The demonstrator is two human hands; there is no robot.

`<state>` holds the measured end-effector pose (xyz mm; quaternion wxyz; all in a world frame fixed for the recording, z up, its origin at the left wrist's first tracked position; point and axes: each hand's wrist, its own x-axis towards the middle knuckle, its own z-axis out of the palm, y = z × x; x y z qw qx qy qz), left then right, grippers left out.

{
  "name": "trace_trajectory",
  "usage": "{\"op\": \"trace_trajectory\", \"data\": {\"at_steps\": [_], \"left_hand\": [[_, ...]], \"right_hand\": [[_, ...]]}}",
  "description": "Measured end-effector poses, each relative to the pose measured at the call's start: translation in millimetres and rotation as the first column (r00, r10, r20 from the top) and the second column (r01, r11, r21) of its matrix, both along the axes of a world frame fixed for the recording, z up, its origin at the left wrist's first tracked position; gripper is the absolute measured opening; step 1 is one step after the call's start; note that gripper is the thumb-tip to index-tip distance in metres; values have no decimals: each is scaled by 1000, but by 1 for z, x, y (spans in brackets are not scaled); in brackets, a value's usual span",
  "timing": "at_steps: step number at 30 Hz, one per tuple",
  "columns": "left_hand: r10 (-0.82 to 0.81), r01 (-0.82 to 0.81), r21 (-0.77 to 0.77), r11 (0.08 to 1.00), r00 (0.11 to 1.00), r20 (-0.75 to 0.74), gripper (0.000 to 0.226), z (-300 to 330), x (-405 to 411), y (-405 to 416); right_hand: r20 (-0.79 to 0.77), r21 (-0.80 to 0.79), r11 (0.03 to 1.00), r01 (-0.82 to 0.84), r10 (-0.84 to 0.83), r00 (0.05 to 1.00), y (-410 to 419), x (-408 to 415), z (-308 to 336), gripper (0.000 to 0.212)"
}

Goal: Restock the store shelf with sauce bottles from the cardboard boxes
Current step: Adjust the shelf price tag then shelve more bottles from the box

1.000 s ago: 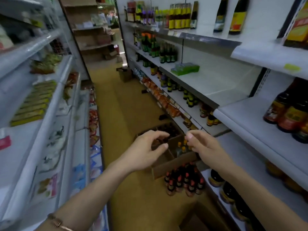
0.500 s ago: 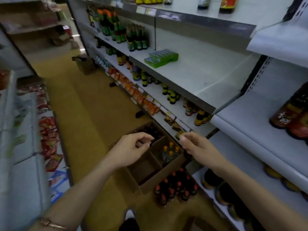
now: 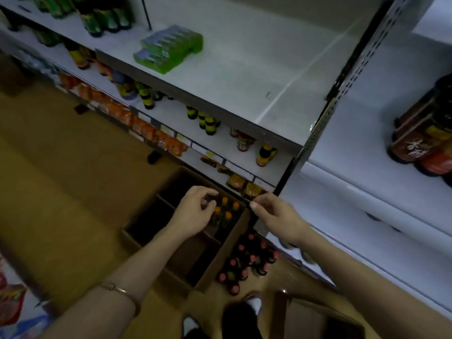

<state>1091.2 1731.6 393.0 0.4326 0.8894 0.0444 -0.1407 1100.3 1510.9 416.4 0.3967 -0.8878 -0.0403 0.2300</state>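
Quick update from the aisle, everything placed off the divided cardboard box (image 3: 220,260) on the floor. Compared with a second ago: looking far more steeply down now, so the long aisle is gone from view and the box sits nearly dead centre. Both hands have come down along with that.

Left hand (image 3: 195,211) right over the box's far-right cell, fingers loosely curled, holding nothing. Right hand (image 3: 276,216) just past the box's right-hand corner, thumb close to forefinger, also loosely curled and apparently empty. So no bottle picked up yet.

Orange-capped bottles (image 3: 225,209) standing in that same cell, directly under the left hand. Other cells look dark, contents hard to tell. Red-capped bottles (image 3: 247,263) clustered on the floor just beside the box's right wall. Second box (image 3: 315,316) further toward the near right, mostly cut off.

Above and beyond the box: a wide white shelf (image 3: 232,69), mostly bare, only green packs (image 3: 168,48) at its left end.

Guessing the lean-in means a grab from the orange-cap cell comes next, left hand first. Reads as the very start of a pick-and-place round, plenty of stock left to move.
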Motion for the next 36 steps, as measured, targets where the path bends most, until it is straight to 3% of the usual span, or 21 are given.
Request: {"op": "trace_trajectory", "data": {"at_steps": [4, 10, 17, 25, 31, 36], "left_hand": [[89, -86, 42, 995, 991, -98, 34, -54, 12, 5], [99, -64, 134, 989, 958, -268, 41, -133, 33, 8], [-23, 54, 133, 990, 974, -225, 48, -246, 72, -14], [126, -80, 141, 987, 926, -355, 54, -416, 107, 13], [92, -59, 93, 994, 908, -410, 72, -531, 137, 11], [107, -105, 28, 994, 907, -408, 78, -598, 153, -1]], "right_hand": [[-89, 49, 999, 20, -16, 996, -4, 27, -60, 35], [-201, 102, 995, 5, 16, 980, 7, 61, -144, 36], [-173, 112, 994, 17, 3, 985, 30, 96, -255, 34], [-307, 7, 997, -72, 71, 949, 42, 117, -417, 43], [-200, -24, 998, 54, -57, 978, 52, 135, -535, 69], [-149, -97, 995, 23, -38, 988, 55, 152, -592, 53]]}}
